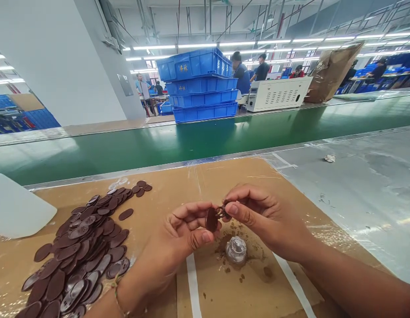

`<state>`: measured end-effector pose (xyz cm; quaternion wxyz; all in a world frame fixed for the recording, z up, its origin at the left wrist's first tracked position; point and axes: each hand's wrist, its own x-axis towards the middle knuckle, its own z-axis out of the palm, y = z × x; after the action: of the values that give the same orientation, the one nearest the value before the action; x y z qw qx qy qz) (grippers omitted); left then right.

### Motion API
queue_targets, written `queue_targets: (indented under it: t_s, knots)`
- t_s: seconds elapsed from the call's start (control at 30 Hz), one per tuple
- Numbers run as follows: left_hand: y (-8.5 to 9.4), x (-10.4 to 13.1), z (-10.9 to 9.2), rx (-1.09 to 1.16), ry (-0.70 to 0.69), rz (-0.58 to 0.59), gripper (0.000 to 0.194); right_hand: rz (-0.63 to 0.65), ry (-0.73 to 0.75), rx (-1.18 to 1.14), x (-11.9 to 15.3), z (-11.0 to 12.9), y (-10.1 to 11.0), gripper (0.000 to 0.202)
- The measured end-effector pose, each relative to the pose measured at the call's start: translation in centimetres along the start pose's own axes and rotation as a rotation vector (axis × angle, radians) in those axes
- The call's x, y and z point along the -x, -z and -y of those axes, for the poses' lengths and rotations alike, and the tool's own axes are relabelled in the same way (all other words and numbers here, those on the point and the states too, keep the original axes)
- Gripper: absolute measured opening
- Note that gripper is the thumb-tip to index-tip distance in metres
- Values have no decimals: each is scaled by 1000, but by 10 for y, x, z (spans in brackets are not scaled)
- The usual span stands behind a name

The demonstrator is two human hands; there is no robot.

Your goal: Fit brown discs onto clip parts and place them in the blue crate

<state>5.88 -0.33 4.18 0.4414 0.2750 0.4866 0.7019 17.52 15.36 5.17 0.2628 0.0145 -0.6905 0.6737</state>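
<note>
Pinching a brown disc [211, 220] in our left hand [180, 234], dark loops [220, 212] in our right hand [264, 221] — disc pile [79, 240] toward the bench's [360, 185] left edge.

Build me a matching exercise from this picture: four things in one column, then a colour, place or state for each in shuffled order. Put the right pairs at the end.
Column one
1. Left hand
2. Pile
3. Pot
4. Crates

Column two
A. Blue, stacked one on another
B. Silvery, between two white strips
C. Holding a brown oval
D. Brown, at the picture's left

Pairs: 1-C, 2-D, 3-B, 4-A
</note>
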Motion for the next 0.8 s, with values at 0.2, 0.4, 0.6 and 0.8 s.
queue_targets:
  t_s: [0.2, 0.4, 0.6, 0.8]
  knots:
    - [-3, -1, -4, 1, -4, -64, 29, -38, -20, 26, -1, -2, 2, 8]
    - [-1, -5, -6, 1, -11, -289, 26, -64, -83, -7, 0, -5, 4, 15]
    - [-2, -4, -3, -153, 77, -238, 31, -74, -97, 16, -1, -3, 3, 18]
    - [-7, -5, -6, -152, 96, -322, 37, -38, -70, -83, -1, -5, -2, 14]
